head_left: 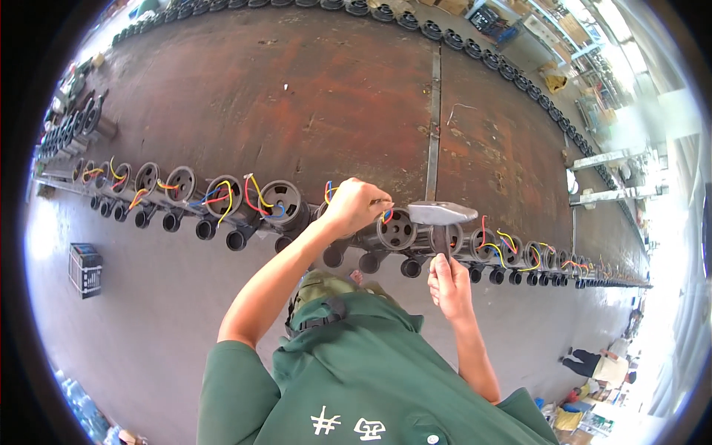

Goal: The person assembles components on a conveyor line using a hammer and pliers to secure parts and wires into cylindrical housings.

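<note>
My right hand (pixel 452 289) grips the dark handle of a hammer (pixel 443 213). The hammer's grey metal head is raised over the row of black round housings. To its left my left hand (pixel 358 208) is closed in a pinch above the row. What its fingertips hold is too small to make out. Red and blue wires (pixel 387 216) show just below those fingertips. Right beside them is a black cylindrical housing (pixel 396 230) with slots in its round face. My left hand and forearm partly hide the housings behind them.
Several more black housings with loose coloured wires (pixel 225 199) line the near edge of a worn reddish-brown table (pixel 311 96). A metal strip (pixel 434 126) crosses the tabletop. Black round parts (pixel 452 38) follow its far edge. A crate (pixel 85 271) stands on the floor at left; another person (pixel 604 368) is at right.
</note>
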### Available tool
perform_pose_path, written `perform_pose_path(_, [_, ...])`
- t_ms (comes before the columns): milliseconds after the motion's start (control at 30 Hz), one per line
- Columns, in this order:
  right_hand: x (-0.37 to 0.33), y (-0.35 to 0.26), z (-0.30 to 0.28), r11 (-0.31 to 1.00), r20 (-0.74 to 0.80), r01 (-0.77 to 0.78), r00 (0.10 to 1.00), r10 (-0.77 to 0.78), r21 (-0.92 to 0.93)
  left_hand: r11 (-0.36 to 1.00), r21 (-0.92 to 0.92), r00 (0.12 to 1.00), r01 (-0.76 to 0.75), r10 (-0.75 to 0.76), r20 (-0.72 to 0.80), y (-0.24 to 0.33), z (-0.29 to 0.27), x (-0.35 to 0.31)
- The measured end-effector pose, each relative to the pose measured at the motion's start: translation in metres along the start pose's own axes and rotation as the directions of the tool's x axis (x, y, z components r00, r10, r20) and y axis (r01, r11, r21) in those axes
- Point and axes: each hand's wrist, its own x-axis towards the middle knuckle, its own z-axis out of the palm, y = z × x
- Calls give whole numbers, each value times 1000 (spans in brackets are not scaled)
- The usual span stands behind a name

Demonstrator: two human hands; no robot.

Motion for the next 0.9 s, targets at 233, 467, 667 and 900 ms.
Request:
perform_pose_path(233, [45, 59, -7, 903, -54, -35, 998, 13, -427, 994, 44, 995, -98, 98, -12, -13, -1, 15])
perform_pose_path(467, [4, 5, 2, 974, -104, 19, 994, -44, -228, 997, 38, 997, -73, 72, 35, -14, 4, 19])
perform_pose_path(667, [38, 69, -4, 836, -112, -17, 992, -53, -549, 1000, 2, 999, -20, 20, 39, -18, 5, 20])
perform_pose_path(900, [1, -8, 13, 986, -96, -82, 993, 68, -148, 998, -58, 1000, -1, 3, 28, -28, 4, 22])
